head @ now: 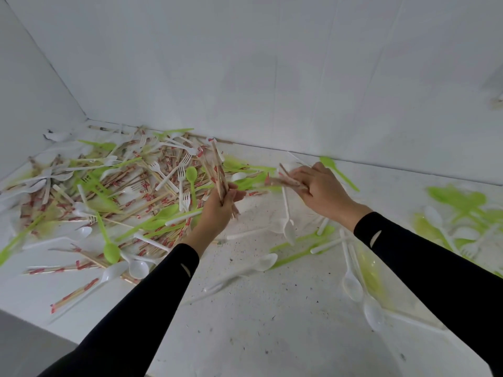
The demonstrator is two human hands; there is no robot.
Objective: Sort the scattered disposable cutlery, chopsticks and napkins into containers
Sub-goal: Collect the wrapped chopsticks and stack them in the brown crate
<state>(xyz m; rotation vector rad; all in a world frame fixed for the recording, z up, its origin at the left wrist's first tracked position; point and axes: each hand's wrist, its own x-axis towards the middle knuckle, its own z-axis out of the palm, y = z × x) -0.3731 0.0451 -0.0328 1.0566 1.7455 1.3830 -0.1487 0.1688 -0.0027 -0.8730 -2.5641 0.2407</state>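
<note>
Black sleeves (152, 295), red-banded wooden chopsticks (217, 172).

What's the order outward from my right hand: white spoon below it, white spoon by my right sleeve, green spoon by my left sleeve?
1. White spoon, just below the right hand.
2. Second white spoon, beside the right sleeve.
3. Green spoon, left of the left sleeve.

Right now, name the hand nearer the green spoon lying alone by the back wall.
Right: right hand just in front of the green spoon; left hand well to its left.
</note>
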